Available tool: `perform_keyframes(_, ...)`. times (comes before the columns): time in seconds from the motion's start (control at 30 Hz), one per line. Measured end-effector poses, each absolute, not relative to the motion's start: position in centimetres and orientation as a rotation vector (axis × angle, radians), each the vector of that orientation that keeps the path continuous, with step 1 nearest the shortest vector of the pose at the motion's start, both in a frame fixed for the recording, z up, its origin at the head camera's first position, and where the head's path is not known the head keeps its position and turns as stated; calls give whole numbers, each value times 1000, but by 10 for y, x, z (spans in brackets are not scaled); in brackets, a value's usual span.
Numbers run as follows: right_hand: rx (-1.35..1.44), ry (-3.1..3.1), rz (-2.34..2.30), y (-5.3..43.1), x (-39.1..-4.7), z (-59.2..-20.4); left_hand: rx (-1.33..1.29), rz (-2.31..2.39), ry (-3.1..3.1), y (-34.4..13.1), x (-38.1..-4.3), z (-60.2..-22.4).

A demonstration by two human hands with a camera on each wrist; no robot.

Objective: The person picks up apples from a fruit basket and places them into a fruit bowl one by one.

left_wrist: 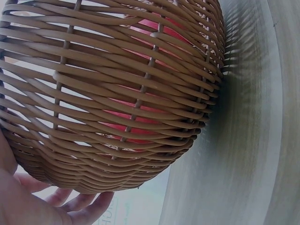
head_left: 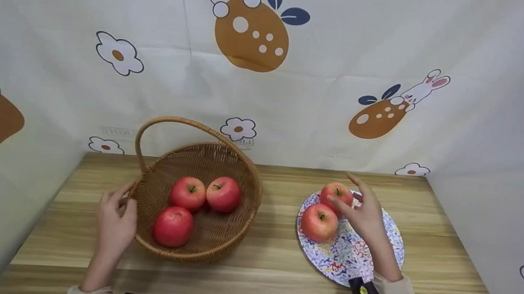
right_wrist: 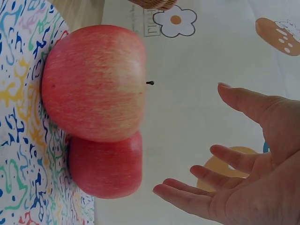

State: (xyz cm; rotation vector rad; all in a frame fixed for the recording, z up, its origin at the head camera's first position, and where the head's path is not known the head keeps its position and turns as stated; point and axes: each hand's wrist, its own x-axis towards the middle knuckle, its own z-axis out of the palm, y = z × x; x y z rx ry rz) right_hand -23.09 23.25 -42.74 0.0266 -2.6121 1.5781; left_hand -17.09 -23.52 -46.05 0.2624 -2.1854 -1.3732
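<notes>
My left hand (head_left: 116,221) is at the left side of a brown wicker basket (head_left: 211,249), its loosely bent fingers (left_wrist: 91,208) resting along the outer wall. Inside the basket lie three red apples: one apple (head_left: 188,193) at the middle, another apple (head_left: 224,194) to its right, and a third apple (head_left: 173,226) nearer the front. Over a colourful patterned plate (head_left: 345,262), my right hand (head_left: 366,217) hovers with thumb and fingers spread. The rear apple (head_left: 335,195) and front apple (right_wrist: 96,84) sit on that plate; the right wrist view shows the hand apart from both.
A tall arched handle (head_left: 181,120) rises over the basket. Wood-grain tabletop (head_left: 271,286) separates basket and plate. A pale printed cloth (head_left: 317,99) with rabbits and flowers encloses the back and sides.
</notes>
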Motion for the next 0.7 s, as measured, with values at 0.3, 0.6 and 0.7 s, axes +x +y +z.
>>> perform_keyframes(0.3,66,-2579,1571,227,-226,-423,174,-1364,-2197,-238,-171,-464)
perform_keyframes(0.6,102,-2567,1568,223,-225,-424,83,-1330,-2178,-236,-172,-464)
perform_keyframes(0.7,116,-2566,1546,221,-223,-423,64,-1342,-2183,-237,-172,-464)
